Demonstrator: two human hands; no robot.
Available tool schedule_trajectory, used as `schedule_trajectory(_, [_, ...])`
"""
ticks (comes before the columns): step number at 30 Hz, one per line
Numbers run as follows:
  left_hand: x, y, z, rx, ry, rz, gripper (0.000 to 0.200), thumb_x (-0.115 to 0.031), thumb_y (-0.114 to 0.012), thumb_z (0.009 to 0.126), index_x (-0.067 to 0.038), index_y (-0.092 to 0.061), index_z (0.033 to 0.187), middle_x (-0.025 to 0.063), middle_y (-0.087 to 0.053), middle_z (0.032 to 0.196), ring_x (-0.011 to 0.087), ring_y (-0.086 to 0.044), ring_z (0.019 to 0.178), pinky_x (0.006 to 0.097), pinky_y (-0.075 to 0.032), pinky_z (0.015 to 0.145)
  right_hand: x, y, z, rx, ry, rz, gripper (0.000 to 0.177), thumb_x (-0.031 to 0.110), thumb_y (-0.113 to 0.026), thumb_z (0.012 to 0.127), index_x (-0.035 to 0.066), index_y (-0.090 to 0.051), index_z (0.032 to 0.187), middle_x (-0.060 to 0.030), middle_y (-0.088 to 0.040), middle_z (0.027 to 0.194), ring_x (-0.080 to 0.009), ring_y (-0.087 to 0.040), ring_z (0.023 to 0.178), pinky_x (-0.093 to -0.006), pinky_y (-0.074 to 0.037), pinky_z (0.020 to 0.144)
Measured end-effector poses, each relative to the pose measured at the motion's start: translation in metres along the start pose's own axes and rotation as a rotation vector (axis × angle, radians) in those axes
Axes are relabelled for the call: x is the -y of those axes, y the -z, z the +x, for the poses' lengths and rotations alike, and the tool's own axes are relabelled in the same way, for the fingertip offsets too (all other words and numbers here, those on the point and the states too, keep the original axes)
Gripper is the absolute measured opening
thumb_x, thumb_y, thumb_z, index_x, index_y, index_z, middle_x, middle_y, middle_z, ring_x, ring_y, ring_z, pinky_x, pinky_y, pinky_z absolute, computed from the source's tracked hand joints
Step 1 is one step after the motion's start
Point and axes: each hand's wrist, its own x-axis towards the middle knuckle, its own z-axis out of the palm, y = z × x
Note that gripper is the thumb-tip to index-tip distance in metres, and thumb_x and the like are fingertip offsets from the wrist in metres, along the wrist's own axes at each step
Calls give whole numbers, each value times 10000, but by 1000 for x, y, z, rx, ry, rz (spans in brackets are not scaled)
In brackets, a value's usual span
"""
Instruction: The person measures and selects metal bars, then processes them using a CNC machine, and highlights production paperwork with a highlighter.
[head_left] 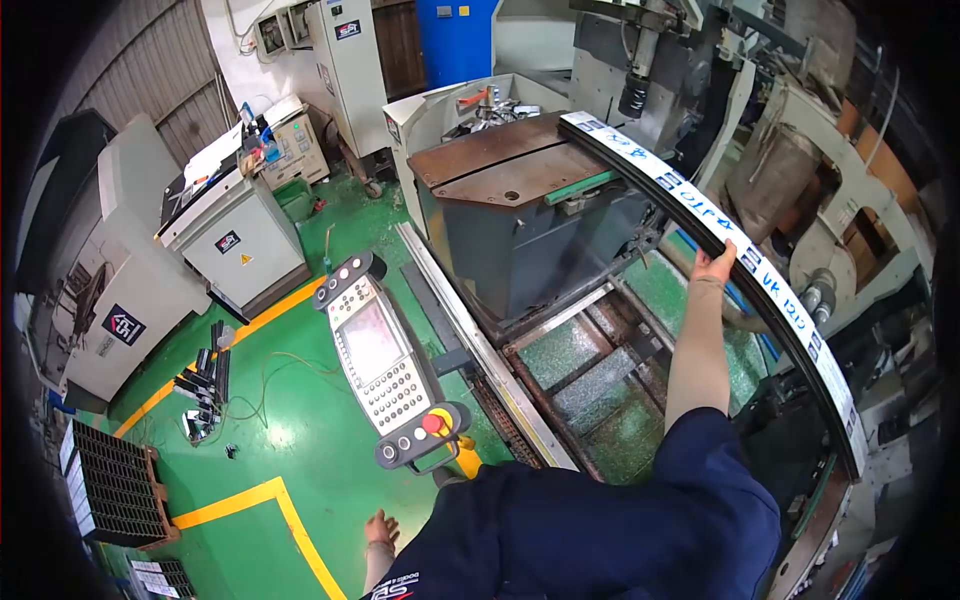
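My right hand (713, 266) is stretched forward, closed around the edge of a long black profile bar (680, 200). White film with blue handwriting and printed marks covers the bar's upper face. Its far end lies over a brown-topped machine block (500, 175), and its near end runs down to the right. The fingers under the bar are partly hidden. My left hand (381, 528) hangs low over the green floor, loosely open with nothing in it. Nearest to it is a control pendant (385, 360) with a screen, keys and a red stop button.
A metal rail (480, 345) runs along the machine beside an open frame pit (600, 375). A spindle head (635, 92) hangs at the back. Stacked dark profiles (110, 485) stand at lower left, near loose black pieces (205, 375). A grey cabinet (240, 245) stands behind.
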Motion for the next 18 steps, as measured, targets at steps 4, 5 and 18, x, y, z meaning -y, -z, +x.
schedule_trajectory(4, [-82, -64, -47, 22, -152, 41, 518, -412, -580, 944, -76, -444, 1314, 142, -635, 1137, 289, -630, 995, 485, -482, 815, 7, -5, 23, -5, 22, -45, 417, 387, -718, 780, 167, -605, 1116, -16, -619, 1100, -197, -566, 1026, -427, -482, 906])
schedule_trajectory(5, [-91, -73, -50, 28, -167, 37, 512, -416, -581, 944, -77, -448, 1304, 141, -632, 1130, 284, -627, 995, 482, -480, 821, 6, -3, 24, 1, 23, -37, 412, 362, -723, 788, 171, -608, 1135, -23, -596, 1150, -200, -539, 1096, -442, -487, 928])
schedule_trajectory(18, [-159, -93, 20, 163, -111, 370, 504, -412, -597, 937, -71, -460, 1282, 152, -631, 1132, 288, -631, 975, 477, -498, 803, 58, 3, -8, -775, 409, -96, 893, 414, -820, 731, -75, -389, 1341, -215, -531, 1320, -281, -570, 1133, -384, -472, 954])
